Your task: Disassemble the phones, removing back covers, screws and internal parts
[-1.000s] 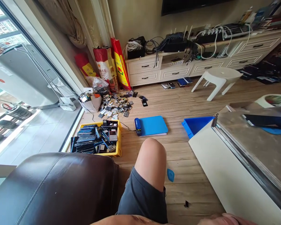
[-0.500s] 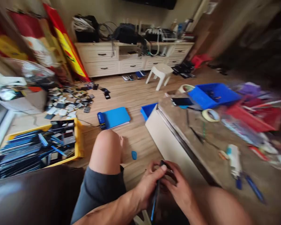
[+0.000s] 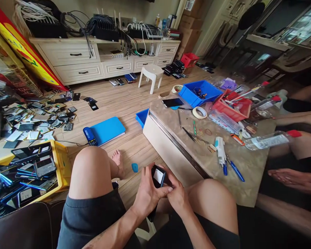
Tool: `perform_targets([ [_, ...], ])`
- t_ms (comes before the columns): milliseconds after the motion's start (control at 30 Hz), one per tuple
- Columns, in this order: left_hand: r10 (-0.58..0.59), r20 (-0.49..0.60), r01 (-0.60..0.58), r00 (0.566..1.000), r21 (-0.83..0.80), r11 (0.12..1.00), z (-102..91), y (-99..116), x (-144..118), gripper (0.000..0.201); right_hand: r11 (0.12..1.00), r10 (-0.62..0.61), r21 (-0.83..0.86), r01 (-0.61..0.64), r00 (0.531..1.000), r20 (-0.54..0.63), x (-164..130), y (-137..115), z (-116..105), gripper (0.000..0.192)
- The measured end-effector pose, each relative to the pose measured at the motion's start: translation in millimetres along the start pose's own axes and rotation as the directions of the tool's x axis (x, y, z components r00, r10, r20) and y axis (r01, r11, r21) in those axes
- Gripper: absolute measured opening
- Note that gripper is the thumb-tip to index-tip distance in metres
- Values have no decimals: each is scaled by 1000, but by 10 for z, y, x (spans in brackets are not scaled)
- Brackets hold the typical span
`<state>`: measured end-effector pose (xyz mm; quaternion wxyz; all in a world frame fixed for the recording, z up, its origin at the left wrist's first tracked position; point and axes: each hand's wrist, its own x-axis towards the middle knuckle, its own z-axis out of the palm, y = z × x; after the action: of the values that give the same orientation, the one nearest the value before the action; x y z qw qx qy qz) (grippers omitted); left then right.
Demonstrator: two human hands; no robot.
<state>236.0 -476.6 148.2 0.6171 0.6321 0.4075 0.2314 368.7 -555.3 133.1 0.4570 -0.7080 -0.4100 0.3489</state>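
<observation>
Between my knees, a dark phone point(image 3: 158, 176) is tilted up with a pale rectangular patch showing on the side facing me. My left hand point(image 3: 146, 190) is closed round its left edge, thumb lying across the lower part. On the opposite edge, my right hand point(image 3: 177, 193) grips it too, its thumb meeting the left one. The phone's lower end shows below my left hand; its middle is covered by fingers. A small blue piece point(image 3: 134, 167) lies on the floor just beyond my hands.
To my right, a low table point(image 3: 171, 121) bears a blue tray point(image 3: 194, 100), a red basket point(image 3: 245, 112), tape, tweezers and pliers point(image 3: 235, 171). A co-worker's hand point(image 3: 282, 174) is beyond it. A yellow crate point(image 3: 59, 166) of phones stands left, near piled batteries point(image 3: 36, 121).
The view has swung to the right and become sharper. The phone, seen edge-on before, has turned so its patched side shows; both hands still hold it.
</observation>
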Motion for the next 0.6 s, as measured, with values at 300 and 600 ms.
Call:
perform_targets([
  [300, 41, -51, -34, 998, 135, 990, 55, 11, 58, 84, 995, 66, -75, -68, 998, -22, 10, -219, 42, 54],
  [600, 0, -44, 5, 999, 107, 994, 54, 104, 66, 80, 997, 46, -67, -49, 998, -36, 10, -272, 44, 42],
])
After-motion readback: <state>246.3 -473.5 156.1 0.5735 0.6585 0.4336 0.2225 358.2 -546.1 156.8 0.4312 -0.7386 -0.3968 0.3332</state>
